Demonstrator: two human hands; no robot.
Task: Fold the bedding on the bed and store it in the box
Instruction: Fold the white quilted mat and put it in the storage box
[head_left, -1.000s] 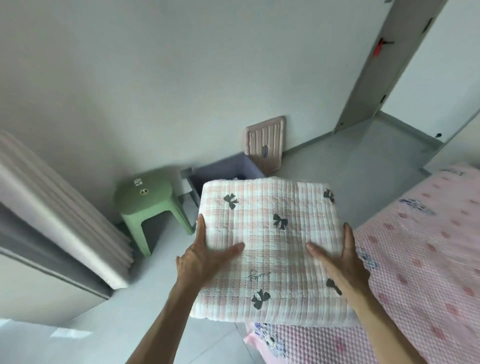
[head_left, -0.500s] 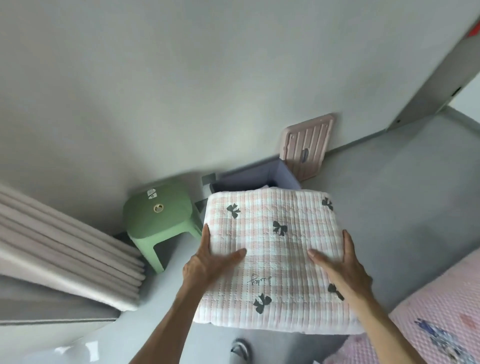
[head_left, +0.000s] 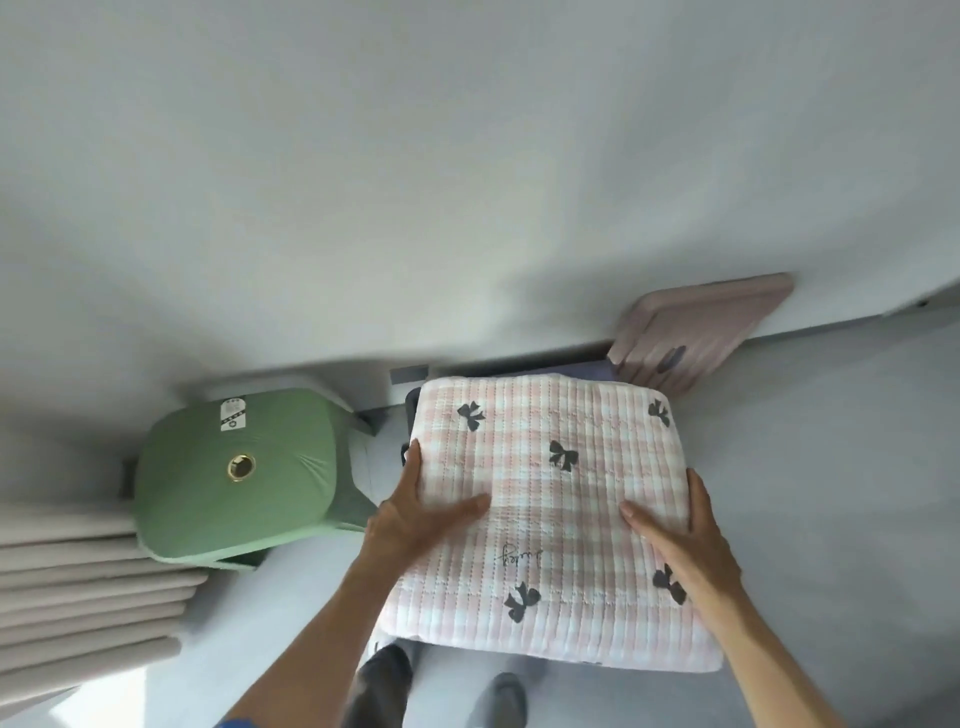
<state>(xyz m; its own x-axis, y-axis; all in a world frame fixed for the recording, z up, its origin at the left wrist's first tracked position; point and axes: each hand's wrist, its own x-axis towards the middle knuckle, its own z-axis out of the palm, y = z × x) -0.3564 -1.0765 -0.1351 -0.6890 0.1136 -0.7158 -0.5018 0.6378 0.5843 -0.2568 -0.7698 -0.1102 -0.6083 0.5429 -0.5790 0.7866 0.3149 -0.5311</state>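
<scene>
You carry the folded bedding (head_left: 550, 499), a thick pink-and-white checked quilt printed with dark bows, flat between both hands above the box (head_left: 587, 371). Your left hand (head_left: 421, 514) clasps the left edge, thumb laid across the top face and fingers running along and under the side; your right hand (head_left: 685, 540) does the same at the right edge, so each hand grips the bundle rather than merely propping it. This opposed hold, by the look of it, keeps the stacked folds pressed together and the bundle level, so that no layer slides open on the way down. The box shows only as a strip of purple-grey wall at the far edge of the bedding; the quilt covers nearly all of its opening, and you cannot tell whether the underside already touches the rim. The bundle seems about as wide as the box, so the next move probably calls for squaring the corners to the opening before you lower it. The pink ribbed lid (head_left: 696, 332) leans upright against the white wall (head_left: 467, 156) just beyond the far right corner of the box, set aside to leave the opening free. A green stool (head_left: 239, 467) stands on the grey floor (head_left: 831, 441) just left of the box, and pale pleated curtains (head_left: 88, 592) hang at the left edge of the view.
</scene>
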